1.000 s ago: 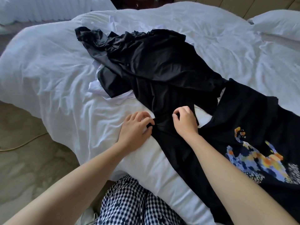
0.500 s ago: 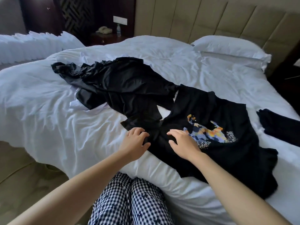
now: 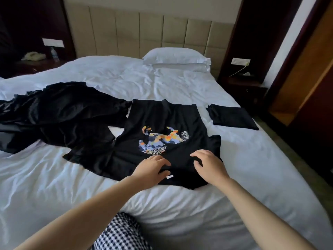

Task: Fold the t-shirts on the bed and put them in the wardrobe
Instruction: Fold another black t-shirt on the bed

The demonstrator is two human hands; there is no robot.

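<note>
Padded beige panels form the headboard [image 3: 144, 33] behind a wide bed [image 3: 180, 83] made up in rumpled white sheets, with one white pillow [image 3: 176, 56] against it. Dark nightstands flank the bed: the left one [image 3: 36, 66] carries a pale telephone [image 3: 33, 56] and a water bottle [image 3: 55, 54], and the right one [image 3: 241, 85] sits below a wall socket plate. Further right stands a tall wooden panel [image 3: 310, 65] framed in dark wood.

Spread flat near my edge of the bed lies the printed t-shirt [image 3: 162, 120], black, with its orange, blue and white print facing up. Its long axis runs from me toward the headboard, leaning slightly right. The collar end is nearest me, with a small white label [image 3: 169, 177] showing there, and the hem points away. One sleeve juts out to the right.

My left hand [image 3: 153, 168] is on the collar area, its fingers [image 3: 164, 162] and thumb drawn close with a fold of dark cloth between them, pinching it. My right hand [image 3: 209, 165] rests just beside it on the same cloth, fingers loosely bent and a little spread, tips on the fabric, holding nothing I can see.

Left of the printed shirt is a crumpled pile of black clothes [image 3: 59, 112], touching its left edge. To the right, apart from it, a folded black garment [image 3: 232, 117] lies on the sheet. My checked trousers [image 3: 120, 235] show at the bottom.
</note>
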